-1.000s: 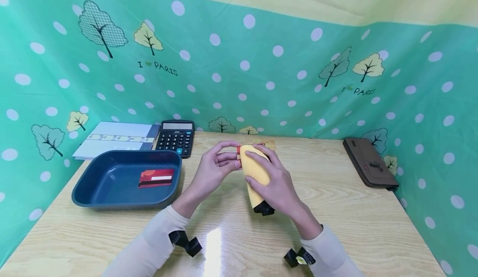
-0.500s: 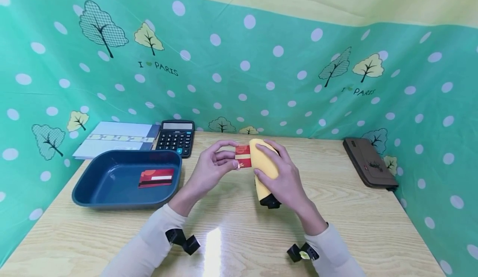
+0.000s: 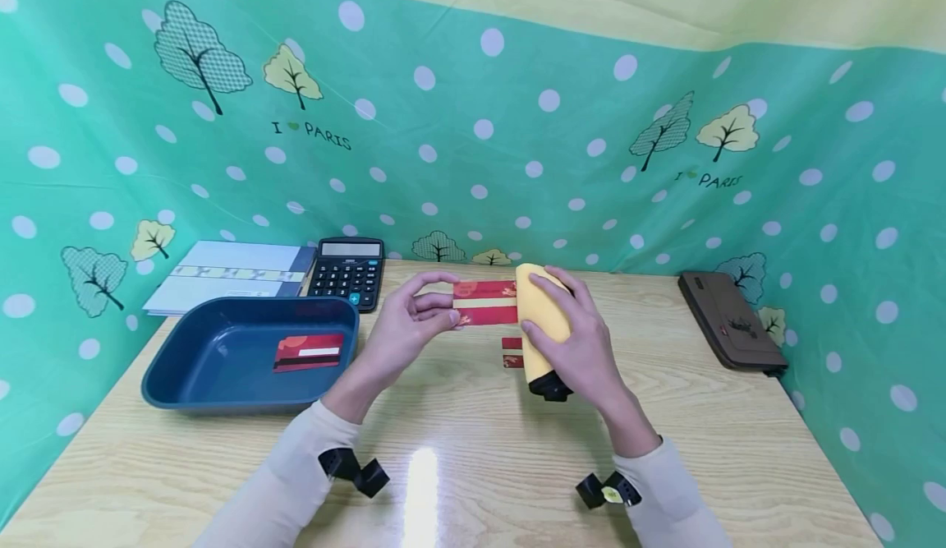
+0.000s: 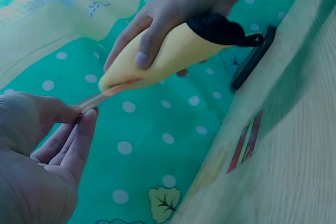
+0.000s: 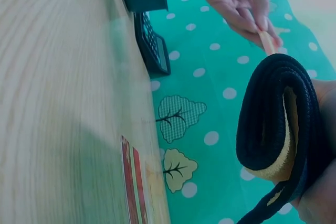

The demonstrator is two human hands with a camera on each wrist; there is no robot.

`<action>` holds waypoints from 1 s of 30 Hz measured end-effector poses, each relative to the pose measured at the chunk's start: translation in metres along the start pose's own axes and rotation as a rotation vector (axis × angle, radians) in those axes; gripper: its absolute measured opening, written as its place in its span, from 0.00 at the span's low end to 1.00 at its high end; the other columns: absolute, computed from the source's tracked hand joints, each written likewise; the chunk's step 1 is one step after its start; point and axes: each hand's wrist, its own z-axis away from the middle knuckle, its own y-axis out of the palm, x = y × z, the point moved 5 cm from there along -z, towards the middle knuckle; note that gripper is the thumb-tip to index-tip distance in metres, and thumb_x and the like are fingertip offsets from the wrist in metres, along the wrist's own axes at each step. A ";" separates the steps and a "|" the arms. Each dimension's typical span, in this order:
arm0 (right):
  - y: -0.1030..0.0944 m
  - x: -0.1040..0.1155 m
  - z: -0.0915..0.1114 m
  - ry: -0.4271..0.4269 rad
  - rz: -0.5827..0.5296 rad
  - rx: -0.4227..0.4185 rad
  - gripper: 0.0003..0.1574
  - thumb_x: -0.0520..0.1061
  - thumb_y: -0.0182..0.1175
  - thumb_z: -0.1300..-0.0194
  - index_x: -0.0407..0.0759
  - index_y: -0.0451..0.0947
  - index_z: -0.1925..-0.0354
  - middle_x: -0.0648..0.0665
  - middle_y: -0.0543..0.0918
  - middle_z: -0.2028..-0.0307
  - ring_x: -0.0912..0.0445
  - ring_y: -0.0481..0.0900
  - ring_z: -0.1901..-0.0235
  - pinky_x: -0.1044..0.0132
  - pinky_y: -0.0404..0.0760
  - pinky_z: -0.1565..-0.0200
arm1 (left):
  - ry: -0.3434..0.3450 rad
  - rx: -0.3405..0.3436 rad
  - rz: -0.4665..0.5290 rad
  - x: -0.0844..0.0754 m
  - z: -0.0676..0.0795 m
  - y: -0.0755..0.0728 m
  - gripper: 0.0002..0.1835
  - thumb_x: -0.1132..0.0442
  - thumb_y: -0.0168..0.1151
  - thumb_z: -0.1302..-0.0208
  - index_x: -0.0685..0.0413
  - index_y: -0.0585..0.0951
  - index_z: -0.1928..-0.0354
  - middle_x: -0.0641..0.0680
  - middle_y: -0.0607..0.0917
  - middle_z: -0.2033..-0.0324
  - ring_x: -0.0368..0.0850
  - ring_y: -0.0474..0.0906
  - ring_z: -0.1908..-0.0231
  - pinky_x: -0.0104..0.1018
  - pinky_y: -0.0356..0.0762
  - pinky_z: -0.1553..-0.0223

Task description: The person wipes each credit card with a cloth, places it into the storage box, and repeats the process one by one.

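Observation:
My left hand [image 3: 402, 322] pinches the left end of a red card [image 3: 484, 303] with a cream stripe, between thumb and fingertips. A rolled yellow cloth [image 3: 542, 318] with black edging is gripped by my right hand [image 3: 584, 351]. The cloth covers the card's right end; in the left wrist view, the card enters a fold of the cloth [image 4: 178, 59]. Held up in the air, both stand above the table. Another red striped card [image 3: 512, 352] lies below on the table, partly hidden by the cloth in the head view. Dark rolled layers and a loop show in the right wrist view.
A blue plastic basin [image 3: 214, 351] stands at left, with red cards [image 3: 309, 352] inside. Behind it are a black calculator [image 3: 346, 275] and a pale blue folder [image 3: 229, 269]. A brown zipped case [image 3: 732, 322] lies at far right, by the green dotted curtain [image 3: 473, 145].
The cloth has slid right along the card with my right hand, baring more of the card. My left hand has drawn slightly left. The card on the table has come into view.

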 end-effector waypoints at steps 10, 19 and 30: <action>-0.008 -0.008 -0.002 0.013 -0.003 -0.035 0.41 0.40 0.74 0.39 0.57 0.76 0.30 0.50 0.69 0.26 0.49 0.79 0.41 0.59 0.81 0.52 | -0.001 -0.068 0.007 0.001 -0.003 -0.009 0.28 0.74 0.65 0.33 0.53 0.73 0.32 0.60 0.89 0.53 0.42 0.90 0.58 0.37 0.90 0.49; -0.009 -0.008 -0.003 0.024 -0.017 -0.029 0.41 0.40 0.74 0.39 0.58 0.76 0.30 0.50 0.69 0.26 0.50 0.80 0.44 0.66 0.81 0.55 | -0.046 -0.053 -0.082 0.001 -0.004 -0.007 0.20 0.69 0.63 0.29 0.58 0.81 0.36 0.62 0.84 0.38 0.41 0.87 0.49 0.31 0.88 0.46; -0.008 -0.010 -0.002 0.035 -0.034 -0.022 0.40 0.40 0.73 0.39 0.57 0.76 0.31 0.50 0.69 0.26 0.49 0.79 0.43 0.68 0.80 0.55 | -0.024 0.000 -0.014 0.000 -0.002 -0.008 0.20 0.64 0.56 0.22 0.60 0.79 0.33 0.58 0.79 0.32 0.37 0.89 0.51 0.34 0.84 0.39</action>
